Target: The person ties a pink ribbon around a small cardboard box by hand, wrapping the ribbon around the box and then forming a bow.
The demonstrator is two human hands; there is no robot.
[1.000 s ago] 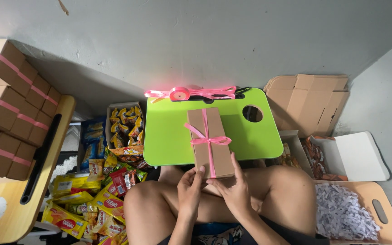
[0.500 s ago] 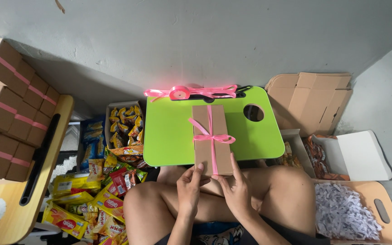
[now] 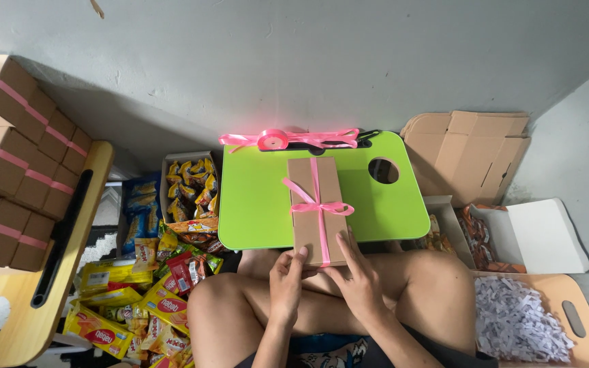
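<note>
A small lime-green worktop sits low over the person's crossed legs, with a round hole near its far right corner. A brown cardboard box tied with a pink ribbon bow lies on it lengthwise, its near end hanging over the front edge. Along the far edge rests a spool of pink ribbon with loose loops trailing to either side. To the left stands a pale wooden worktop stacked with more ribboned brown boxes. On the floor between them, snack packets lie heaped.

both hands forward, fingers extended
</note>
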